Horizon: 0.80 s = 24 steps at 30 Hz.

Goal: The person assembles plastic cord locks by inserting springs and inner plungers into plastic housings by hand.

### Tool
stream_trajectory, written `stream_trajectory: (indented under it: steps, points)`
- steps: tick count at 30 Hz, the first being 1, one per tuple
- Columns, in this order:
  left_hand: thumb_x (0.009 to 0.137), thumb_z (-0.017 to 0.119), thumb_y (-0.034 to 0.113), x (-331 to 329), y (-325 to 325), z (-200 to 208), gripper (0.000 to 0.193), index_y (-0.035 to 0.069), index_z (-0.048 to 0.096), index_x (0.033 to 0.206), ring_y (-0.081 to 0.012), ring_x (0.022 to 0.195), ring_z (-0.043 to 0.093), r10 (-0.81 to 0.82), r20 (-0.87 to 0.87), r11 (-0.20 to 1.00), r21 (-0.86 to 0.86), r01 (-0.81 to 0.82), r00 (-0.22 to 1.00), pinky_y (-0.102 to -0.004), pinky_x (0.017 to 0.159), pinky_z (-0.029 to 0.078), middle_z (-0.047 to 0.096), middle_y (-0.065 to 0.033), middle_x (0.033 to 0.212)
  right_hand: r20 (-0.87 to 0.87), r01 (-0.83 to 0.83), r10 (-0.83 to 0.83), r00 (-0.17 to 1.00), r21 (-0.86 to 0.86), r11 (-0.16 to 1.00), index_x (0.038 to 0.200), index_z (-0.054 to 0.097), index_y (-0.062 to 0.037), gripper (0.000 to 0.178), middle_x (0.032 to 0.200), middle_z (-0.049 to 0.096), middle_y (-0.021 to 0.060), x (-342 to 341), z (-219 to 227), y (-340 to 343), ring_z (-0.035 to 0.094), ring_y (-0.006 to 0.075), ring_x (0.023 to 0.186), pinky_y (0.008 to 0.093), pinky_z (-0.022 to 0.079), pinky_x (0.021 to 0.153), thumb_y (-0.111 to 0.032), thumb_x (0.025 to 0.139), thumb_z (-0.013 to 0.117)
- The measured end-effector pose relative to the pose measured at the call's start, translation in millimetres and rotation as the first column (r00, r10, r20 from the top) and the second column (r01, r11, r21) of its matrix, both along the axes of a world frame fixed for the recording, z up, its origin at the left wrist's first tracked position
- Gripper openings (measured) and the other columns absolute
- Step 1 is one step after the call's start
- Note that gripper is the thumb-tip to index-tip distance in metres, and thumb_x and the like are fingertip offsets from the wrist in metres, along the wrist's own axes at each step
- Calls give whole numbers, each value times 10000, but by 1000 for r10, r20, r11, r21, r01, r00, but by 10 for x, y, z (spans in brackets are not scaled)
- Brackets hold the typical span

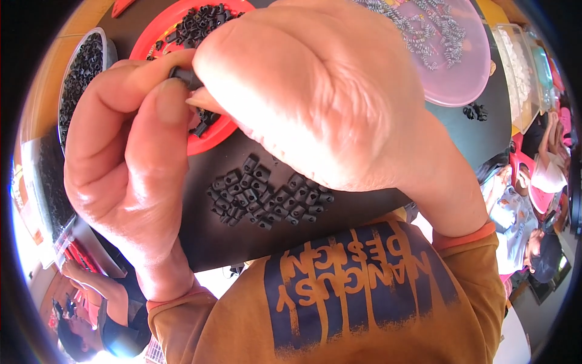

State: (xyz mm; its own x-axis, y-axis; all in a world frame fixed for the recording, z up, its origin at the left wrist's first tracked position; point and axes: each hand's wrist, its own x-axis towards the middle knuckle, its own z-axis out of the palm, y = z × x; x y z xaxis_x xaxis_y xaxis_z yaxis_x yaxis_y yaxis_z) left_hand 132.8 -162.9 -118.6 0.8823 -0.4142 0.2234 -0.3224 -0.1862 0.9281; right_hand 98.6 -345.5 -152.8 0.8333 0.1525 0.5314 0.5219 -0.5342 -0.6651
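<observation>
My left hand (124, 139) pinches a small black plastic part (185, 76) between thumb and forefinger. Close against it is my right hand (321, 97), curled with its palm side toward me. One fingertip of that hand shows beside the part; its other fingers, and whatever they may hold, are hidden. Both hands are raised over a red plate (209, 141) that carries more black parts (203, 24) and a few small gold-coloured pieces. Below the hands, on the dark tabletop (209, 242), lies a loose pile of short black hollow parts (260, 193).
A pale purple tray (470, 82) holds many small metal springs (448, 36). Right of it are a small black cluster (475, 111) and a clear bin of white pieces (514, 73). At left stands a tub of black parts (82, 67). Other people sit at both sides.
</observation>
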Motion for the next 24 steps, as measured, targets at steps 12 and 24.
stream_trajectory:
  steps: [12, 24]
  points:
    - [924, 538, -37, 88, 10, 9, 166, -77, 643, 1046, -49, 608, 457, -216, 422, 961, 250, 116, 881, -175, 563, 340, 631, -89, 890, -56, -57, 60, 997, 53, 997, 753, 631, -32, 163, 632, 615, 151, -60, 60, 12, 629, 336, 595, 402, 486, 522, -173, 832, 652]
    - [751, 622, -149, 57, -43, -104, 435, -67, 596, 1177, -126, 837, 573, -169, 473, 947, 322, 9, 865, -225, 769, 472, 584, -99, 1075, -259, -44, 316, 913, 707, 706, 870, 644, -1, 230, 621, 579, 72, -29, -58, 120, 558, 144, 565, 283, 424, 507, -211, 948, 594]
